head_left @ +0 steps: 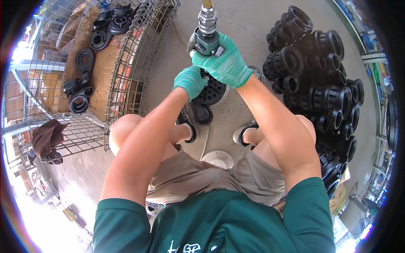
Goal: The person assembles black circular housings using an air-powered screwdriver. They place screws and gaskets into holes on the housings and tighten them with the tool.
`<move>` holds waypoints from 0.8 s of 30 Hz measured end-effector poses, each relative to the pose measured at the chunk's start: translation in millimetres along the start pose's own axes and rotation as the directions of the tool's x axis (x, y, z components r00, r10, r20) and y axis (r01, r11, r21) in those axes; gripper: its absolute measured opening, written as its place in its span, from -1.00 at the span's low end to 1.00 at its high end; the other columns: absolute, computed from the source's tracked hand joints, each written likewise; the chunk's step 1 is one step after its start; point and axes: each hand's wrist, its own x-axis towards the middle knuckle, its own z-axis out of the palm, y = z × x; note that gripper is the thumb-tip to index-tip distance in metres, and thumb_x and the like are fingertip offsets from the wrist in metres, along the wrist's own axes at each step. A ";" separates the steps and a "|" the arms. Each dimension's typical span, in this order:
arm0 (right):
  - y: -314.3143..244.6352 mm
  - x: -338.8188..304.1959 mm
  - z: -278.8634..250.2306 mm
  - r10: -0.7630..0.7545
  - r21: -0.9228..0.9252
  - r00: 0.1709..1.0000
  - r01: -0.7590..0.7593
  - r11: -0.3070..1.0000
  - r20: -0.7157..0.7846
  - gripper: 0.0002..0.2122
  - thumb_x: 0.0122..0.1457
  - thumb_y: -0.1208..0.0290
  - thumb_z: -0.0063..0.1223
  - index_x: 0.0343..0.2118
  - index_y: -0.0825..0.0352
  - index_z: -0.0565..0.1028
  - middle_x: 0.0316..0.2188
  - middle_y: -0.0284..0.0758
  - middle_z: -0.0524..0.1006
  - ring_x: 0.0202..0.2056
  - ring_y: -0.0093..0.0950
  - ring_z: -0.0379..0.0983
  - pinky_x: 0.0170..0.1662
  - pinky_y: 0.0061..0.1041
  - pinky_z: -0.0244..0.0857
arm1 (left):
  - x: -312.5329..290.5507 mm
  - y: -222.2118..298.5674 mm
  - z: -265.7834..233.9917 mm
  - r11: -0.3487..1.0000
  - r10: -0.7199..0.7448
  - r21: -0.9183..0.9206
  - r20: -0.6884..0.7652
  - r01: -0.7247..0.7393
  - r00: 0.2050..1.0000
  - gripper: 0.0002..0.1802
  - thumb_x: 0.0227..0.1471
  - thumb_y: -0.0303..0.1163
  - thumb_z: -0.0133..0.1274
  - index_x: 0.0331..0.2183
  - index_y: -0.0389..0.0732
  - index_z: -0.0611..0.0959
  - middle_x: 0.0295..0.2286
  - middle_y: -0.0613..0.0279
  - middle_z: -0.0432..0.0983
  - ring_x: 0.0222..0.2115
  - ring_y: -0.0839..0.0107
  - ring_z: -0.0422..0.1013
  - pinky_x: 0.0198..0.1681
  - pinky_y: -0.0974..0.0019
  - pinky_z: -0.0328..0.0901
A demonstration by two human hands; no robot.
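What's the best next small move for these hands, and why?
I'd probably steady the black perforated part with the left hand before shifting the metal tool: the right hand grips that tool, the left is at the part's edge, and the tool's lower end is hidden, so contact can't be confirmed.

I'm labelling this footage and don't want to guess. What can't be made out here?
In the head view:
- Working tip of the metal tool: hidden by its body and the right hand.
- Perforated black part: partly covered by the left hand and right hand.
- Yellowish line above the tool: cut off by the top edge.
- White round object: partly hidden by the shorts.
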 end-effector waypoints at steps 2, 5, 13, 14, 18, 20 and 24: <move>2.3 -0.3 -0.9 0.019 0.036 1.000 -0.019 0.999 0.005 -0.67 0.03 0.55 0.27 -0.09 0.28 0.52 -0.30 -0.41 0.62 -0.26 -0.60 0.52 -0.05 -0.51 0.42 | -1.1 2.4 -1.7 1.000 0.014 0.013 0.019 -0.014 1.000 -0.55 0.01 -0.21 0.23 -0.07 -0.17 0.58 -0.23 -0.06 0.62 -0.17 -0.06 0.52 -0.12 -0.02 0.40; -3.5 0.3 -2.5 -0.005 0.013 1.000 0.004 1.000 0.024 -0.66 0.04 0.57 0.27 -0.07 0.28 0.52 -0.27 -0.40 0.63 -0.24 -0.59 0.53 -0.04 -0.50 0.43 | -4.3 4.0 -0.3 1.000 0.009 -0.002 0.010 -0.009 1.000 -0.51 0.02 -0.21 0.21 -0.01 -0.14 0.54 -0.24 -0.07 0.62 -0.18 -0.07 0.52 -0.13 -0.02 0.40; -23.1 -6.7 -16.3 0.010 0.060 0.999 -0.008 0.998 -0.041 -0.69 0.06 0.58 0.26 -0.10 0.28 0.55 -0.26 -0.45 0.62 -0.20 -0.61 0.52 -0.02 -0.52 0.40 | -10.5 7.5 -6.2 0.999 0.014 -0.035 -0.061 -0.016 0.998 -0.38 0.05 -0.23 0.18 0.14 -0.13 0.42 -0.15 -0.07 0.59 -0.11 -0.04 0.50 -0.06 0.00 0.38; -25.0 -7.3 -17.6 0.003 0.075 0.998 0.001 0.997 -0.056 -0.71 0.07 0.59 0.25 -0.11 0.28 0.55 -0.26 -0.45 0.62 -0.20 -0.61 0.52 -0.02 -0.52 0.40 | -11.1 7.7 -6.4 0.999 0.015 -0.034 -0.062 -0.017 0.998 -0.38 0.05 -0.23 0.18 0.14 -0.13 0.42 -0.15 -0.07 0.59 -0.11 -0.04 0.50 -0.06 0.00 0.38; -30.2 -9.0 -19.7 -0.031 0.064 0.992 0.039 0.997 -0.118 -0.74 0.08 0.59 0.23 -0.14 0.28 0.54 -0.26 -0.45 0.61 -0.19 -0.62 0.51 -0.02 -0.51 0.40 | -9.6 7.8 -4.8 0.998 0.008 -0.066 -0.068 -0.012 0.998 -0.35 0.05 -0.24 0.18 0.16 -0.11 0.41 -0.13 -0.06 0.59 -0.09 -0.03 0.50 -0.04 0.01 0.38; -32.1 -9.6 -19.0 -0.042 0.052 0.988 0.050 0.997 -0.146 -0.74 0.09 0.59 0.24 -0.14 0.28 0.54 -0.26 -0.45 0.61 -0.19 -0.62 0.51 -0.03 -0.52 0.40 | -10.3 8.0 -5.0 0.997 0.003 -0.076 -0.063 -0.008 0.998 -0.36 0.04 -0.25 0.18 0.16 -0.11 0.41 -0.13 -0.05 0.59 -0.09 -0.03 0.50 -0.03 0.01 0.38; -43.3 -13.7 -16.9 0.008 0.107 0.983 0.011 0.994 -0.182 -0.75 0.09 0.57 0.25 -0.14 0.27 0.54 -0.29 -0.47 0.61 -0.23 -0.63 0.51 -0.06 -0.52 0.41 | -9.2 5.8 -9.9 0.967 -0.037 -0.256 -0.101 0.010 0.994 -0.44 0.06 -0.24 0.18 0.08 -0.20 0.50 -0.17 -0.08 0.60 -0.15 0.05 0.54 -0.05 0.11 0.39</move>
